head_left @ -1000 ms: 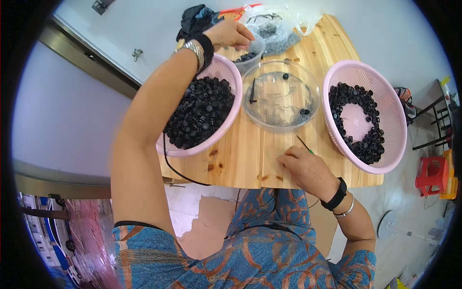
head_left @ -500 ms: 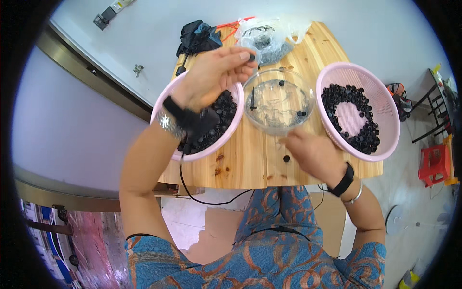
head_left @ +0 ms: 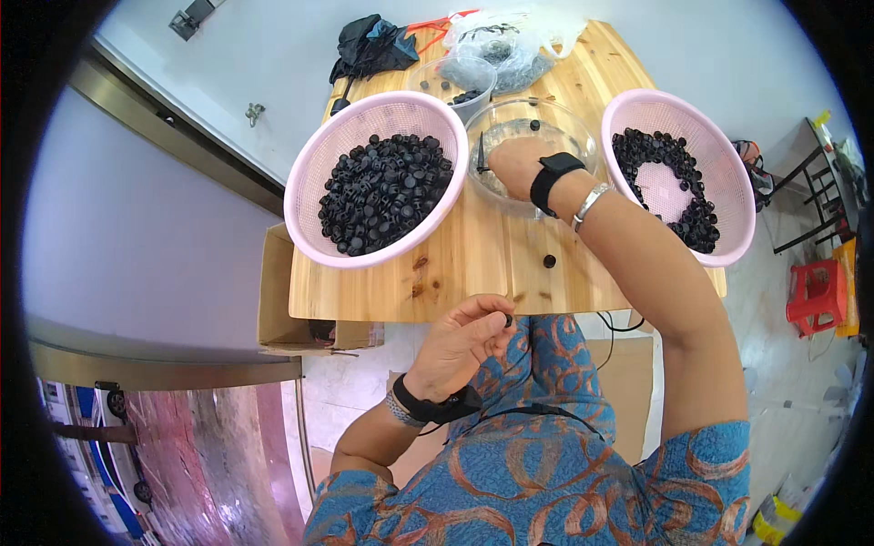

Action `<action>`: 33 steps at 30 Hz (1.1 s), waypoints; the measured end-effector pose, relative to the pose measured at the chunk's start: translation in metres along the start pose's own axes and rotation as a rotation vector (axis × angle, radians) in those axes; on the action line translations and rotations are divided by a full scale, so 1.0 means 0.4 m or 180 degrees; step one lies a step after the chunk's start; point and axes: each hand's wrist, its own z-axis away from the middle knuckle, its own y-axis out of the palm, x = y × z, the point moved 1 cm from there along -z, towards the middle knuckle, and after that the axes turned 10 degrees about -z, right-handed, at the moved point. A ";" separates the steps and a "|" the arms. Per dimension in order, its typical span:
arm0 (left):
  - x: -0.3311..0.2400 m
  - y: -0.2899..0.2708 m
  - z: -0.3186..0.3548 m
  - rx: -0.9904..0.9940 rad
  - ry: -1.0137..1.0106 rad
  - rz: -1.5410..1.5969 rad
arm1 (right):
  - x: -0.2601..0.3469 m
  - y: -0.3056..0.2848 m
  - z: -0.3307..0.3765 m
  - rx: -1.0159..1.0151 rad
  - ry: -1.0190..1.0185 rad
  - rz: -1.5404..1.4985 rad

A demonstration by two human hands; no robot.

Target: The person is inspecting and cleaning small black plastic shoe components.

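My left hand [head_left: 460, 350] is at the table's near edge, thumb and fingers pinched on a small black cap [head_left: 508, 320]. My right hand [head_left: 517, 167] reaches into a clear round bowl [head_left: 583, 136], fingers curled beside a thin black stick-like piece [head_left: 482, 153]. Its fingertips are hidden, so what they grip cannot be made out. Another small black piece [head_left: 535, 125] lies toward the bowl's far side. A loose black cap [head_left: 549, 261] rests on the wood in front of the bowl.
Left stands a pink basket [head_left: 303, 196] heaped with black caps; right, another pink basket [head_left: 742, 187] holds a ring of black pieces. Behind are a clear tub [head_left: 428, 75] with black pieces, a plastic bag [head_left: 510, 59] and a folded dark umbrella [head_left: 369, 45]. A red stool [head_left: 817, 296] stands far right.
My left hand has come back from above the left basket to the table's near edge, holding the black cap. My right hand has moved forward from the table front into the clear bowl.
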 end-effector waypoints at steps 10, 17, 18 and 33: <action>0.014 -0.003 0.022 -0.0077 0.0377 0.0055 | -0.013 0.018 -0.019 0.0160 0.0116 0.0029; 0.060 -0.015 0.034 -0.0227 0.0289 0.0279 | -0.013 0.047 -0.060 0.0360 -0.0378 -0.0400; 0.060 -0.015 0.037 -0.0193 0.0294 0.0256 | -0.005 0.044 -0.056 0.0287 -0.0358 -0.0377; 0.046 -0.010 0.054 -0.0230 0.0475 0.0250 | -0.066 0.003 -0.022 -0.0344 -0.0230 -0.1380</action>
